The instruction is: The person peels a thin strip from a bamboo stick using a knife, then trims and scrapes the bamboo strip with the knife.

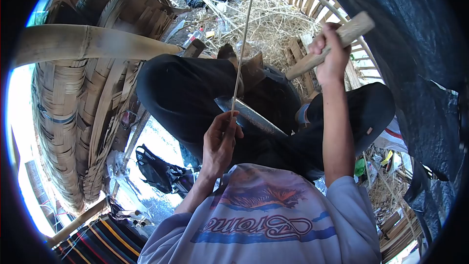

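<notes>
Pale wood fills the clenched right hand (334,55): a thick handle (356,27), angled across the fist. The left hand (222,141) pinches a thin cane-like strip (242,54) that crosses in front of a slanting metal blade (254,116) above the dark trousers (181,93); whether they touch is unclear.

The trousers (172,99) are black, the lavender shirt (281,215) blue-banded.

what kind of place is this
Probably a rustic outdoor workshop for bamboo craft: large woven panels at left, slatted fencing ahead, and straw-like scraps strewn over the ground.
</notes>
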`<state>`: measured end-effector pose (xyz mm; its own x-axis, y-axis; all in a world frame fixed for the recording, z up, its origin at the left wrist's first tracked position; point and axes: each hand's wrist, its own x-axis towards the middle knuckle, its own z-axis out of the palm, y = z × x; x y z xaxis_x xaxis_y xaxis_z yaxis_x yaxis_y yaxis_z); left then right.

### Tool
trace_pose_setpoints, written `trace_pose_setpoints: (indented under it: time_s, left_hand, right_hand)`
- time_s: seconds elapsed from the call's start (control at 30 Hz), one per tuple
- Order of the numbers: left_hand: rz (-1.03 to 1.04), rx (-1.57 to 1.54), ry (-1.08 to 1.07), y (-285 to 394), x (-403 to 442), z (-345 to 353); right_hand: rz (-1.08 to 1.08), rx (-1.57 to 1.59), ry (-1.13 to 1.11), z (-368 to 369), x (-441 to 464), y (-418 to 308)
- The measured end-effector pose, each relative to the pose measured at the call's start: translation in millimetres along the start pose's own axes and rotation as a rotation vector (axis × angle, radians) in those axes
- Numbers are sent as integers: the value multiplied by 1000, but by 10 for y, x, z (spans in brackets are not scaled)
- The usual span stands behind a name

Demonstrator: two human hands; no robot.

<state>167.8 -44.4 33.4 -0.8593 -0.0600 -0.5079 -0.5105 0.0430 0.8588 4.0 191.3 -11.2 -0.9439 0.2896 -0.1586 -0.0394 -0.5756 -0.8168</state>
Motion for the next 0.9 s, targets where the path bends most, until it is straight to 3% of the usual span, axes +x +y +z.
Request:
trace_pose_setpoints:
  time_s: [0.17, 0.23, 0.27, 0.37, 0.6, 0.7, 0.73, 0.9]
  left_hand:
    - [223, 15, 55, 267, 249, 31]
    - [329, -67, 27, 387, 438, 158]
    - [424, -85, 24, 360, 581, 236]
    - [405, -111, -8, 308, 774, 443]
    - [368, -179, -38, 124, 1170, 760]
    - [230, -365, -93, 348, 1367, 670]
    - [277, -339, -44, 398, 1480, 624]
    - [462, -258, 183, 126, 1870, 615]
  right_hand:
    - [39, -577, -453, 324, -270, 147]
    - [38, -651, -564, 301, -249, 274]
    - [-20, -597, -565, 390, -303, 204]
    - [30, -428, -503, 508, -286, 119]
    - [96, -653, -328, 482, 82, 348]
    - [134, -659, -473, 512, 168, 419]
    - [158, -528, -490, 543, 146, 453]
    - [206, -582, -429, 658, 167, 403]
